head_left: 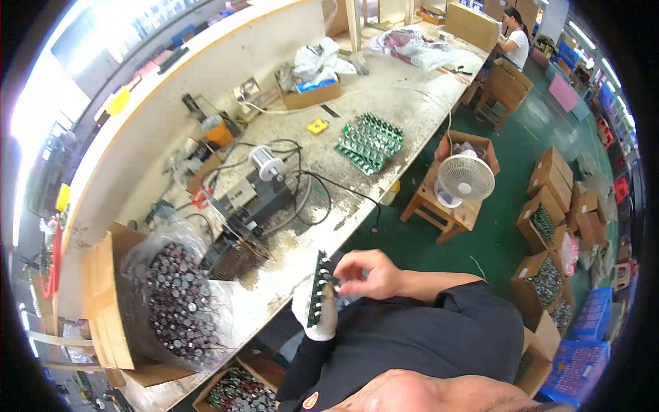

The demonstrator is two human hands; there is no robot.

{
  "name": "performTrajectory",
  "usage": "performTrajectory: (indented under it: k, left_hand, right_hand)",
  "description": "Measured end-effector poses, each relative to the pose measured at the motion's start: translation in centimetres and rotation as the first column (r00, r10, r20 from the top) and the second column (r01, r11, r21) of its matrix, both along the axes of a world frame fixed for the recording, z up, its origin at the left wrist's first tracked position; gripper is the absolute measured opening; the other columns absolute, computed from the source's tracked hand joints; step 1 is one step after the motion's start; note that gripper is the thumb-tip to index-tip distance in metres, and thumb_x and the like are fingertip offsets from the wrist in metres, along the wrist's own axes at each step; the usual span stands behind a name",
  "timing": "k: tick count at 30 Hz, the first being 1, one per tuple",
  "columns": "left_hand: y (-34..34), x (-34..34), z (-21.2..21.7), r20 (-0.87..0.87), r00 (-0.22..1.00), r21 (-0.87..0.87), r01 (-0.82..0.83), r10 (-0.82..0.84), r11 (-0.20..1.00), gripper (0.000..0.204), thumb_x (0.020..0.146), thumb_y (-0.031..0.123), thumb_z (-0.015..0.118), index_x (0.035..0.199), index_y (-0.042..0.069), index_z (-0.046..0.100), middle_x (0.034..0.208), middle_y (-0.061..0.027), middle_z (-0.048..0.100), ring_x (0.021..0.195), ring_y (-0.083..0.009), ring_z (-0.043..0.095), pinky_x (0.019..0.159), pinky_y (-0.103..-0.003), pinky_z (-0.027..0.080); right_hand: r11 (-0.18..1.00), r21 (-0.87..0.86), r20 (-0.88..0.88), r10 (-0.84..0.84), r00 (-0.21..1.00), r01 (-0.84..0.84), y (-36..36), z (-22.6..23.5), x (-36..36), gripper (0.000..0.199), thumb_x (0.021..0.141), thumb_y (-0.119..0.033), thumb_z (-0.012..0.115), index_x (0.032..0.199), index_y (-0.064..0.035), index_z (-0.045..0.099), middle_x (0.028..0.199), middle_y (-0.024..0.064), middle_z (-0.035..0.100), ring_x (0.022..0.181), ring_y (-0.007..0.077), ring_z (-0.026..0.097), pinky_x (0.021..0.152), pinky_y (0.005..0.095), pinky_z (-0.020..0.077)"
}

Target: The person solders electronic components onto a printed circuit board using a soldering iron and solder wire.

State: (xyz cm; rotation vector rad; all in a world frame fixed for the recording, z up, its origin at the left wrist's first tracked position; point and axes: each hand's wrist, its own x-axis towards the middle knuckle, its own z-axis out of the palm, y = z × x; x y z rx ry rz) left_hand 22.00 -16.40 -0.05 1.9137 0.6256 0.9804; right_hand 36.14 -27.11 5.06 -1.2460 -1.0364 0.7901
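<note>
Holding a narrow green circuit board [317, 288] upright on its edge, the gloved left hand [317, 312] was closed around the board's lower end, seemingly so the component side faced the other hand. The bare right hand [364, 273] was pinched at the board's upper edge, fingertips [338, 277] closed on a small part there; what the part was could not be made out. The board sat between the two hands, just off the near edge of the table [405, 117], above the person's lap rather than resting on anything. To the left stood an open cardboard box [103, 302] lined with a clear bag and filled with small cylindrical components [180, 302], near the left hand, probably as a supply. Beyond it sat a soldering station with dark cables [257, 206] and a spool of wire [264, 161]. Farther along the table lay a fanned stack of similar green boards [369, 143], well apart from the hands, with a yellow item [317, 126] beside it and a second box of rags [312, 86]. A small white fan [465, 180] stood on a wooden stool, facing the seat. More boxes of boards [546, 278] stood on the green floor, and another person [515, 41] worked at the far end.
</note>
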Motion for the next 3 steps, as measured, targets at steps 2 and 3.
performTrajectory:
  k: [2,3]
  left_hand:
    - [-0.5,-0.3,3.6,0.086,0.989,-0.233,0.136,-0.118,0.963,0.016,0.087,0.008,0.063,0.1,0.001,0.069,0.094,-0.0095,0.069,0.085,-0.0238,0.065,0.077,-0.028,0.049]
    - [0.2,-0.6,3.9,0.157,0.974,-0.378,0.211,-0.162,0.901,0.024,0.088,0.009,0.063,0.111,0.002,0.066,0.102,-0.0107,0.069,0.096,-0.025,0.065,0.088,-0.027,0.047]
  right_hand:
    - [0.951,0.089,-0.068,-0.289,0.955,0.295,1.4,-1.9,2.3,0.03,0.084,-0.004,0.069,0.111,-0.0042,0.056,0.088,0.0027,0.061,0.079,0.0095,0.059,0.075,0.0245,0.0497]
    - [0.952,0.115,-0.064,-0.278,0.959,0.283,2.2,-1.6,2.6,0.03,0.084,-0.004,0.069,0.111,-0.0042,0.056,0.088,0.0027,0.061,0.079,0.0095,0.059,0.075,0.0245,0.0497]
